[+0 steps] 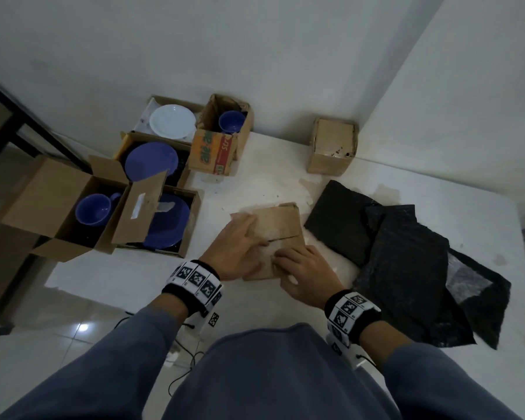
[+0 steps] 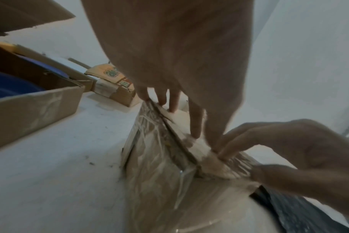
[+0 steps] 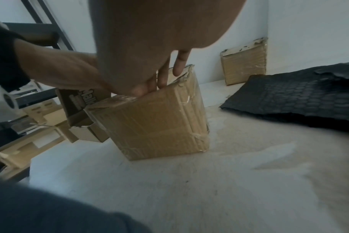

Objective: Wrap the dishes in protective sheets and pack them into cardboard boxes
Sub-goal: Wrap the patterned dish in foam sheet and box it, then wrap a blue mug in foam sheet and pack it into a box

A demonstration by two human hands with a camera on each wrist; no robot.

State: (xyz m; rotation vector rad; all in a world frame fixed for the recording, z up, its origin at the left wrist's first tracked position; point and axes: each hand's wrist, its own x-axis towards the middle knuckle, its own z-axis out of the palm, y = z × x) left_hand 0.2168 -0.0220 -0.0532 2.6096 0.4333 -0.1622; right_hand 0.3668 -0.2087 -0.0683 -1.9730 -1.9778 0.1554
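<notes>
Both hands are working on the closed top of a taped cardboard box (image 1: 281, 230).

The left hand (image 1: 240, 247) is lying flat, fingers straight, pressing the lid beneath it; the right hand (image 1: 303, 272), nearer the body, is pinching at the tape on the box's near edge, directly under its fingertips (image 2: 227, 151).

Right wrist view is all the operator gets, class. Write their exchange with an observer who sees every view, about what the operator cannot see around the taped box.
Operator: I see a taped box and black sheets. Any dishes?
Observer: Yes. The head view shows a white plate in the far open box.
Operator: Any cups?
Observer: A blue cup sits in the left open box.
Operator: What is my right hand doing?
Observer: In the left wrist view the right hand pinches tape on the box top.
</notes>
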